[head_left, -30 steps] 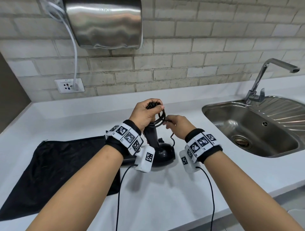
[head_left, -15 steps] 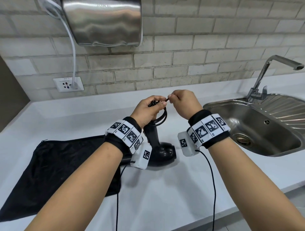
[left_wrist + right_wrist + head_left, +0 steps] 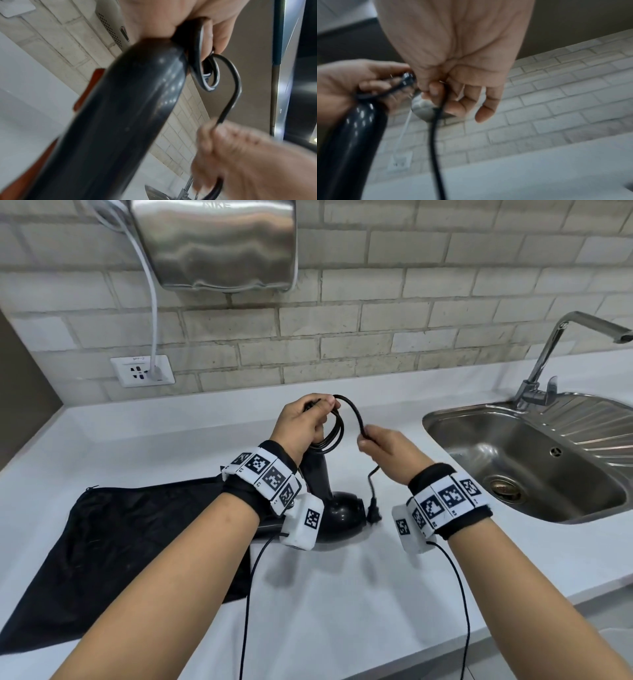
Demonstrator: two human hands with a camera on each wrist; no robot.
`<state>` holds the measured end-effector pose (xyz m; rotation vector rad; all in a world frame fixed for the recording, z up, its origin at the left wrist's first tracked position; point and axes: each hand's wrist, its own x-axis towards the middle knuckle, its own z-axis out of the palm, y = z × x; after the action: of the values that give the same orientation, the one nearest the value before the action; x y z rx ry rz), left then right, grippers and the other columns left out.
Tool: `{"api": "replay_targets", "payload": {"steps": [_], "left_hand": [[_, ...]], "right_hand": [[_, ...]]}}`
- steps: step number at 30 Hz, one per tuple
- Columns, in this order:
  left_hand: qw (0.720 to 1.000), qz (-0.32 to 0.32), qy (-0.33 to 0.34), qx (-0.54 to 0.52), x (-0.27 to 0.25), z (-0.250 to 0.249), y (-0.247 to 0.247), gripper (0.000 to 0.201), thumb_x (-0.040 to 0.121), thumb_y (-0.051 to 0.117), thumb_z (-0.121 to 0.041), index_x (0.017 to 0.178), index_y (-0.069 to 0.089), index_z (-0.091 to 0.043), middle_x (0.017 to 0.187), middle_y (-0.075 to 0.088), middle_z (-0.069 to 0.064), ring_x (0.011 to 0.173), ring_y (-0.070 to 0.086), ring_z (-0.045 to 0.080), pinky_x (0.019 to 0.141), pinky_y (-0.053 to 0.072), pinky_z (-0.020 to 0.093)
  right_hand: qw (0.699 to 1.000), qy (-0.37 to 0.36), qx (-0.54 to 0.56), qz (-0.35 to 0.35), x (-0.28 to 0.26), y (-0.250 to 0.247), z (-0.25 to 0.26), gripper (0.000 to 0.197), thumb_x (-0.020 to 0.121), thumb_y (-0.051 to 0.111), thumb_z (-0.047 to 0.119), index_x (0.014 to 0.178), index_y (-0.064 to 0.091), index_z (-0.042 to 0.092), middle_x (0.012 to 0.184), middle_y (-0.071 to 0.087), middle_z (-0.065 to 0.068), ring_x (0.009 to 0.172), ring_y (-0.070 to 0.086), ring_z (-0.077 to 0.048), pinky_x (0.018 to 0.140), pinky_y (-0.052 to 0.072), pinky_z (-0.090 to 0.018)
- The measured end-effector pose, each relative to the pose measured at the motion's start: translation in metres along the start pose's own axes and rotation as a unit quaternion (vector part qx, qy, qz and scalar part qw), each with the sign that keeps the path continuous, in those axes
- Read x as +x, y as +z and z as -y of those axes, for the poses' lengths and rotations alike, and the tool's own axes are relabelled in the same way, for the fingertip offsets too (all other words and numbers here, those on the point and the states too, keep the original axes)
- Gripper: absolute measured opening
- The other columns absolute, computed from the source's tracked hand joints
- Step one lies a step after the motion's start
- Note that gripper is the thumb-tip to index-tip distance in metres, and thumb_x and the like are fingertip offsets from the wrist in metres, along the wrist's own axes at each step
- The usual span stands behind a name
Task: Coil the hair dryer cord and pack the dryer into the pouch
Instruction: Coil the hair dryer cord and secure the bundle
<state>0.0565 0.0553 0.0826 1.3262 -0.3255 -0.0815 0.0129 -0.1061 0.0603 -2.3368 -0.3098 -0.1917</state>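
Note:
A black hair dryer (image 3: 337, 510) stands on its head on the white counter, handle (image 3: 120, 115) pointing up. My left hand (image 3: 305, 422) grips the top of the handle together with several coiled loops of the black cord (image 3: 334, 433). From there the cord arches over to my right hand (image 3: 380, 445), which pinches it between thumb and fingers (image 3: 436, 92). The free end hangs below that hand, with the plug (image 3: 373, 511) dangling beside the dryer head. The black pouch (image 3: 113, 542) lies flat on the counter to the left, partly behind my left forearm.
A steel sink (image 3: 534, 460) with a tap (image 3: 561, 350) is set in the counter at the right. On the brick wall hang a metal hand dryer (image 3: 219, 244) and a white socket (image 3: 142, 371) holding its white cable. Thin sensor wires trail from both wristbands.
My right hand rose to meet the left hand at the handle top, then dropped back to the right, drawing out a fresh arc of cord. The plug end now hangs shorter.

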Motion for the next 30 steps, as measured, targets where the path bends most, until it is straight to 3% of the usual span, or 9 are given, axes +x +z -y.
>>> {"api": "replay_targets", "payload": {"steps": [4,6,12,15,17,20,25,27,30], "left_hand": [[1.0,-0.003,-0.005,-0.009,0.0,0.0,0.001,0.018,0.092,0.046,-0.003,0.078,0.058,-0.006,0.036,0.051,-0.011,0.03,0.027,0.0,0.032,0.019,0.009],[1.0,-0.004,-0.003,-0.01,0.0,0.0,0.0,0.018,0.092,0.047,-0.004,0.078,0.058,-0.006,0.034,0.047,-0.012,0.031,0.024,0.0,0.032,0.018,0.009],[1.0,-0.012,0.002,-0.025,-0.002,0.002,-0.001,0.017,0.09,0.05,-0.005,0.079,0.062,-0.008,0.039,0.031,-0.016,0.035,0.022,0.001,0.035,0.017,0.012],[0.999,-0.015,0.003,-0.029,-0.004,0.002,-0.002,0.017,0.09,0.05,-0.005,0.08,0.062,-0.009,0.04,0.033,-0.014,0.035,0.022,0.001,0.036,0.018,0.012],[1.0,-0.008,0.008,-0.023,-0.005,0.001,-0.002,0.017,0.091,0.049,-0.006,0.08,0.062,-0.011,0.044,0.048,-0.013,0.034,0.021,0.002,0.036,0.018,0.013],[1.0,-0.016,0.01,-0.015,-0.006,0.0,-0.002,0.018,0.091,0.049,-0.008,0.078,0.06,-0.013,0.066,0.069,-0.015,0.032,0.023,0.002,0.038,0.019,0.015],[0.999,-0.026,0.015,0.014,-0.006,0.002,-0.002,0.021,0.091,0.051,-0.014,0.073,0.06,-0.012,0.045,0.054,-0.011,0.034,0.031,0.004,0.039,0.024,0.016],[0.999,-0.029,0.011,0.014,-0.006,0.002,-0.003,0.022,0.091,0.052,-0.017,0.071,0.061,-0.014,0.05,0.048,-0.006,0.042,0.035,0.007,0.04,0.028,0.016],[0.999,-0.025,0.008,0.027,-0.006,0.003,-0.005,0.022,0.09,0.053,-0.022,0.071,0.063,-0.016,0.062,0.043,0.003,0.052,0.036,0.011,0.042,0.032,0.017]], "right_hand": [[0.995,0.091,0.023,0.018,-0.014,0.017,-0.045,0.025,0.093,0.042,0.008,0.07,0.045,0.02,0.067,0.045,0.006,0.061,0.04,-0.007,0.06,0.034,-0.012],[0.991,0.126,0.019,0.035,-0.019,0.024,-0.059,0.028,0.091,0.046,0.009,0.067,0.047,0.023,0.075,0.046,0.002,0.064,0.043,-0.008,0.06,0.034,-0.011],[0.964,0.243,-0.084,0.064,-0.03,0.038,-0.09,0.019,0.089,0.044,0.003,0.076,0.053,0.013,0.09,0.047,-0.01,0.073,0.056,-0.025,0.063,0.046,-0.025],[0.967,0.254,-0.007,0.024,-0.031,0.038,-0.087,0.027,0.087,0.043,-0.003,0.068,0.05,0.015,0.073,0.059,-0.011,0.062,0.058,-0.023,0.06,0.05,-0.021],[0.971,0.225,0.075,-0.035,-0.028,0.034,-0.074,0.03,0.087,0.045,-0.005,0.067,0.049,0.017,0.065,0.055,-0.005,0.047,0.055,-0.011,0.044,0.045,-0.011],[0.96,0.134,0.193,-0.152,-0.02,0.027,-0.042,0.03,0.087,0.046,-0.009,0.072,0.049,0.017,0.065,0.051,-0.004,0.038,0.052,0.0,0.042,0.043,-0.012],[0.916,-0.042,0.312,-0.247,-0.013,0.012,0.023,0.032,0.085,0.047,-0.012,0.076,0.05,0.018,0.062,0.055,-0.003,0.046,0.056,-0.001,0.049,0.045,-0.014],[0.912,-0.075,0.32,-0.244,-0.011,0.016,0.038,0.03,0.083,0.052,-0.01,0.076,0.052,0.019,0.061,0.058,0.001,0.048,0.058,-0.003,0.05,0.047,-0.016],[0.926,-0.083,0.269,-0.252,-0.006,0.032,0.043,0.027,0.078,0.06,0.0,0.075,0.053,0.026,0.07,0.059,-0.005,0.055,0.059,-0.002,0.054,0.048,-0.016]]}}
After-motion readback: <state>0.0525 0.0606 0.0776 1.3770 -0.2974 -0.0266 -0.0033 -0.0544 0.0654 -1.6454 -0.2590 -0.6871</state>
